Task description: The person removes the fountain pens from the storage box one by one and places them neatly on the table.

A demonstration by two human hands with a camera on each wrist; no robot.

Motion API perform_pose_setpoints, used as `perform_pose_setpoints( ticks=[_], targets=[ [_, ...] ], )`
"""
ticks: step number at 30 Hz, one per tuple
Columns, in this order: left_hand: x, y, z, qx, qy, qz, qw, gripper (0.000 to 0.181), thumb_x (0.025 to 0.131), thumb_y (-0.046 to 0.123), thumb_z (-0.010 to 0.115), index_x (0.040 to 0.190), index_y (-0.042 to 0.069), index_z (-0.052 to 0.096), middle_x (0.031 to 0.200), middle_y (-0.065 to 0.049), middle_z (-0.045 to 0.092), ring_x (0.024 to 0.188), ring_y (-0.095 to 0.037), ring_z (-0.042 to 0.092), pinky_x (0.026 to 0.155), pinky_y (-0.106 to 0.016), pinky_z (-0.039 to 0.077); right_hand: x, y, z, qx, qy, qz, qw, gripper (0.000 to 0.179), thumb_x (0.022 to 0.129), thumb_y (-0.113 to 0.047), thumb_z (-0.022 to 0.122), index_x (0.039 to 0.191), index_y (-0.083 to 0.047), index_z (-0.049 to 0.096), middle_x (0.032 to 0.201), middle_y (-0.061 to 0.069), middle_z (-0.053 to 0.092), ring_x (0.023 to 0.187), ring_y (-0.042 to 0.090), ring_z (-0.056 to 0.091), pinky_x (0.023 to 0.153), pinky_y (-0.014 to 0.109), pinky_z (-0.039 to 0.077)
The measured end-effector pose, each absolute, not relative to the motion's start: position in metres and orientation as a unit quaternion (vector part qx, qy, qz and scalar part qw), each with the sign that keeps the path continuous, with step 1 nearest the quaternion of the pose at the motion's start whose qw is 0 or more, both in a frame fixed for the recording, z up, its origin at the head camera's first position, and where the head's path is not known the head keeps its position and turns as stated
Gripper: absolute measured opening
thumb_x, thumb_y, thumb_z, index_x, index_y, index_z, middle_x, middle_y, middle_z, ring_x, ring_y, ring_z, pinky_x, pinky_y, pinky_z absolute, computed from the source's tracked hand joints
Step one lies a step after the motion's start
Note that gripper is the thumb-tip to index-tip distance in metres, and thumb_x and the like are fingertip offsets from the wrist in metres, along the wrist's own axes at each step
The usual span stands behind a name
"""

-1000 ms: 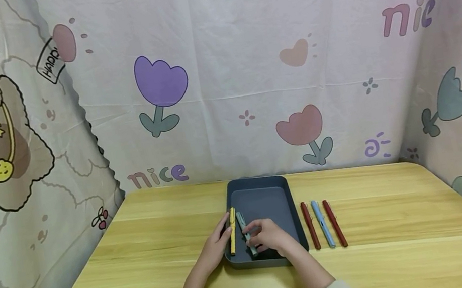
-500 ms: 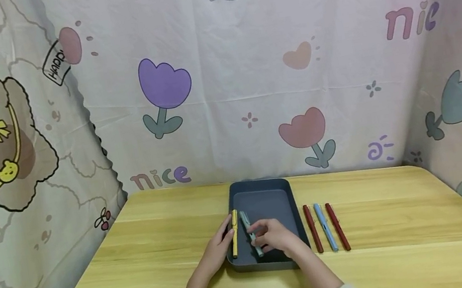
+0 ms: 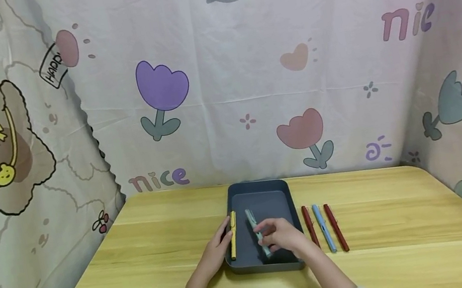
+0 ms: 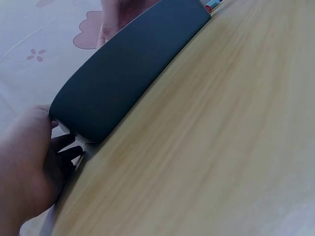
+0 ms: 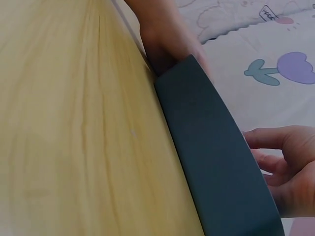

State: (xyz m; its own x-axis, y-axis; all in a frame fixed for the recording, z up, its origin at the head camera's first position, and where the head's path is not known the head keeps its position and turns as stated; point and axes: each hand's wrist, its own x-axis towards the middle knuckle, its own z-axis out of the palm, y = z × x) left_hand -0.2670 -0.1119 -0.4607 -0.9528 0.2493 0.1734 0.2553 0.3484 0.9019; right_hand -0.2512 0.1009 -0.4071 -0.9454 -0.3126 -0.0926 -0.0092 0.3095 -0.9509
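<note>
A dark grey tray (image 3: pixel 263 197) lies on the wooden table. My left hand (image 3: pixel 216 253) grips its left wall, the thumb over the rim and the fingers along the outside, as the left wrist view shows of the tray's wall (image 4: pixel 118 78). Inside, close to that thumb, a yellow pen (image 3: pixel 234 237) lies along the left side. With its fingertips, my right hand (image 3: pixel 282 236) holds a grey-green pen (image 3: pixel 251 218) in the middle of the tray, slightly slanted. In the right wrist view the tray's front wall (image 5: pixel 216 147) hides this pen and the right fingertips.
Right of the tray lie a red pen (image 3: pixel 310 225), a light blue pen (image 3: pixel 324 228) and a second red pen (image 3: pixel 336 228), roughly side by side. A printed cloth (image 3: pixel 209 66) hangs behind the wooden table (image 3: pixel 390 219) and along its sides.
My right hand has moved the grey-green pen to the right inside the tray, away from the yellow pen. The left hand has kept its place on the tray.
</note>
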Motion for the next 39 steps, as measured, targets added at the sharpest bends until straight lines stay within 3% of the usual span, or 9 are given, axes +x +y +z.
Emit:
perform_pose_setpoints(
  ticks=[28, 35, 39],
  targets=[
    [-0.266, -0.112, -0.459, -0.169, -0.81, -0.562, 0.0, 0.052, 0.1, 0.027, 0.041, 0.146, 0.009, 0.026, 0.146, -0.019, 0.023, 0.131, -0.04, 0.02, 0.102, -0.055, 0.02, -0.24, 0.147, -0.394, -0.106, 0.81, -0.567, 0.105, 0.03, 0.085, -0.004, 0.063, 0.114, 0.004, 0.058, 0.091, 0.008, 0.059, 0.079, 0.02, 0.06, 0.066, 0.034, 0.052],
    [-0.267, -0.112, -0.461, -0.164, -0.814, -0.558, -0.003, 0.052, 0.1, 0.027, 0.04, 0.146, 0.009, 0.025, 0.146, -0.021, 0.023, 0.127, -0.04, 0.029, 0.1, -0.055, 0.025, -0.237, 0.156, -0.391, -0.105, 0.798, -0.583, 0.109, 0.033, 0.086, -0.003, 0.062, 0.117, 0.005, 0.055, 0.097, 0.012, 0.057, 0.081, 0.021, 0.06, 0.067, 0.034, 0.052],
    [-0.26, -0.111, -0.449, -0.165, -0.808, -0.565, -0.008, 0.05, 0.1, 0.021, 0.04, 0.145, 0.004, 0.025, 0.145, -0.024, 0.022, 0.13, -0.043, 0.021, 0.101, -0.057, 0.021, -0.236, 0.16, -0.389, -0.102, 0.79, -0.595, 0.109, 0.034, 0.086, -0.002, 0.062, 0.118, 0.006, 0.054, 0.1, 0.015, 0.055, 0.081, 0.021, 0.058, 0.067, 0.034, 0.051]
  ],
)
